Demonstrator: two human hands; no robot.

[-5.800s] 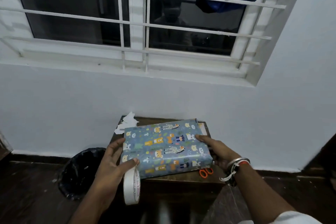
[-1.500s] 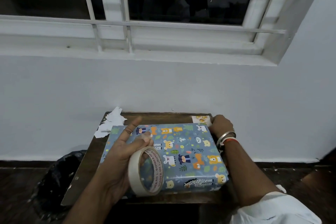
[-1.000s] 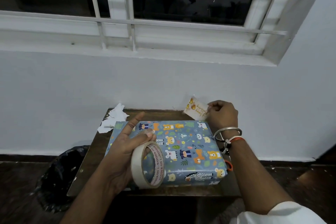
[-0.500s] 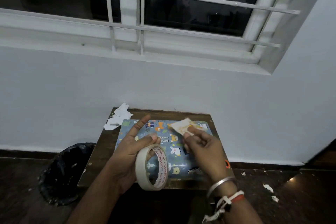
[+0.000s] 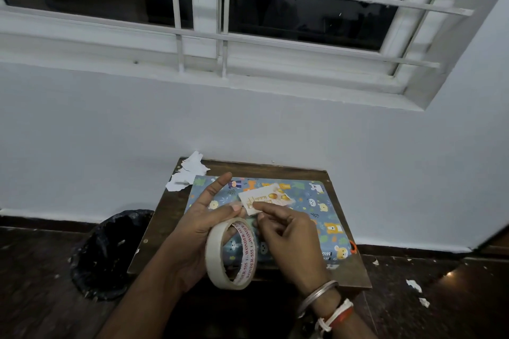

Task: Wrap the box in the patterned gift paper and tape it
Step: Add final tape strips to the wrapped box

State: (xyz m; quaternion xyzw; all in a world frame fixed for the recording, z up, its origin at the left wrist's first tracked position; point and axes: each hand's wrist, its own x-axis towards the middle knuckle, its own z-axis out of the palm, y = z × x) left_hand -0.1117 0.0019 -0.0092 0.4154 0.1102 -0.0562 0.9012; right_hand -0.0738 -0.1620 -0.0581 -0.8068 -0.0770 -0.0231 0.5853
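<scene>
1. At the far left a black bin (image 5: 110, 253) is seen on the floor beside the wooden surface (image 5: 165, 217). Torn white scraps (image 5: 187, 173) lie at the surface's far left corner.
2. The tape roll (image 5: 231, 253) is grasped by the left grip (image 5: 198, 231), with fingers hooked through its ring and the forefinger held out straight.
3. A small greeting card (image 5: 265, 198) is pinched by the right grip (image 5: 289, 239) over the box, and its near corner is met by the left thumb.
4. The wrapped box (image 5: 325, 212) lies flat on the surface beneath both hands. An orange scissor handle (image 5: 353, 247) shows at its right edge.
5. A first risk is judged: with both grips occupied, the card may be dropped or creased while a strip of tape is sought.
6. A second: a strip pulled awkwardly may fold on itself, or be stuck askew and tear the print when lifted.
7. A third: the box is held down by nothing, so it may be slid toward the surface's edge when pressed.
8. Counted from the left: one bin, one heap of scraps, one surface, two grips, one tape roll, one card, one box, one pair of scissors mostly hidden, and several floor scraps (image 5: 413, 285) at the right.
</scene>
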